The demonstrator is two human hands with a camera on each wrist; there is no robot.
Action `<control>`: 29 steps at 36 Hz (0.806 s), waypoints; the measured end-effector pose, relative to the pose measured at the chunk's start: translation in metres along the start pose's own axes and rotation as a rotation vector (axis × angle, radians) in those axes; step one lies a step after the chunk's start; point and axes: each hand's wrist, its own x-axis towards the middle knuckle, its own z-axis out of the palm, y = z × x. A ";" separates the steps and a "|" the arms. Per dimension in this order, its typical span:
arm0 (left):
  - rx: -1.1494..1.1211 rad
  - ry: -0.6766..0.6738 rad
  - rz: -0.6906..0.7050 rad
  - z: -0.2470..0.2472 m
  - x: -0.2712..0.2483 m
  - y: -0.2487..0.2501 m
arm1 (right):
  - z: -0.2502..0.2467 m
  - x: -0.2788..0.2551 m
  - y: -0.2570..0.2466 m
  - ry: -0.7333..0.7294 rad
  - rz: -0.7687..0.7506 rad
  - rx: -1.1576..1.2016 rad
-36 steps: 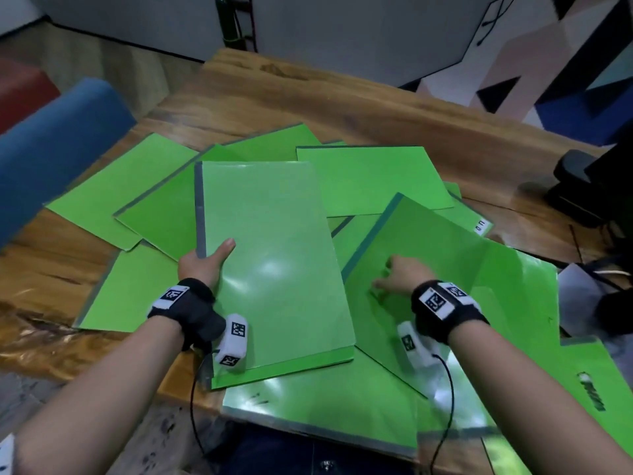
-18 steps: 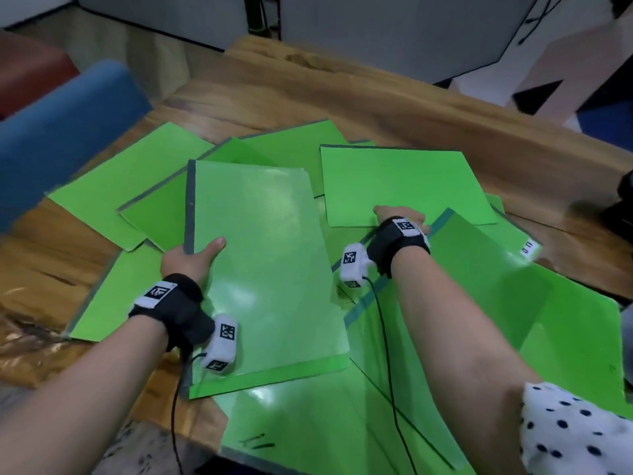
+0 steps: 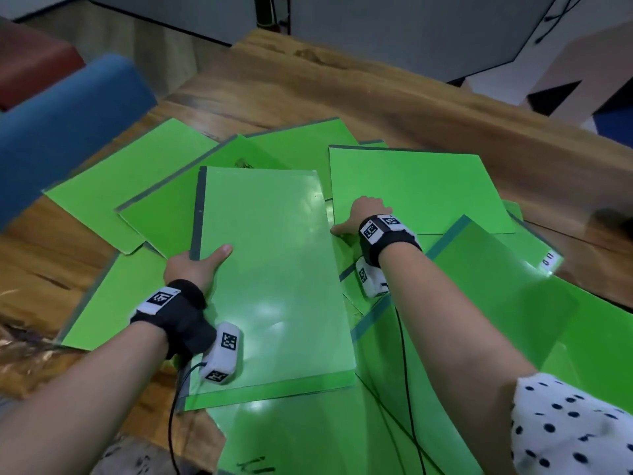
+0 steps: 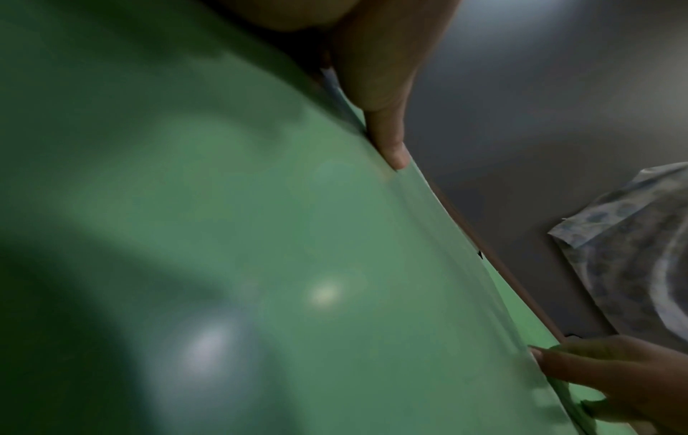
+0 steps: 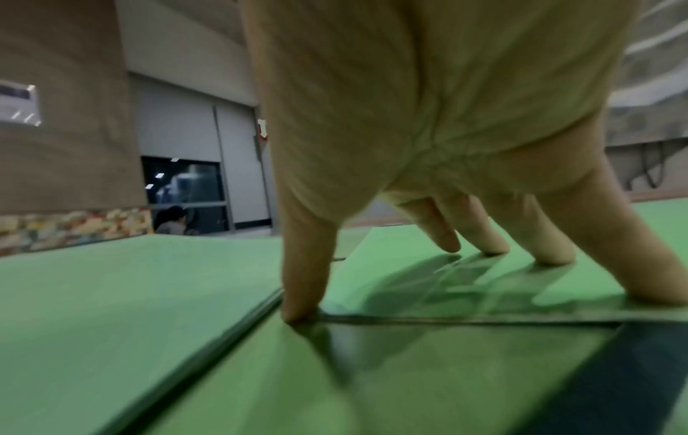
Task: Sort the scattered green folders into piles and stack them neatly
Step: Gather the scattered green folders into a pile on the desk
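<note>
Several green folders lie scattered and overlapping on the wooden table [image 3: 342, 94]. My left hand [image 3: 205, 258] grips the middle folder [image 3: 274, 269] at its dark left spine, thumb [image 4: 387, 141] on top, fingers hidden beneath. My right hand [image 3: 359, 214] rests on the near left corner of the far folder [image 3: 411, 186]. Its spread, straight fingertips [image 5: 554, 256] press on that sheet, and the thumb [image 5: 301, 294] touches an edge beside the middle folder [image 5: 130, 294]. A folder with a dark spine [image 3: 496, 275] lies tilted under my right forearm.
More folders fan out at the left [image 3: 113, 186] and one lies at the near edge [image 3: 291, 433]. A blue chair back [image 3: 61, 121] and a red-brown seat [image 3: 30, 70] stand to the left of the table. Bare wood shows along the far side.
My right hand left the tilted folder on the right and moved forward and left onto the far folder's corner. My left hand kept its grip on the middle folder.
</note>
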 end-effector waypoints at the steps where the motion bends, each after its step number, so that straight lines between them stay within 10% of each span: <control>1: 0.008 -0.002 0.007 0.001 0.000 0.001 | -0.001 0.000 0.002 0.000 -0.030 -0.036; 17: 0.054 -0.031 0.030 0.004 0.009 -0.005 | -0.003 -0.029 -0.024 0.013 -0.342 -0.390; 29: 0.097 -0.037 -0.002 0.002 0.011 -0.006 | -0.013 -0.059 -0.015 0.286 -0.410 -0.368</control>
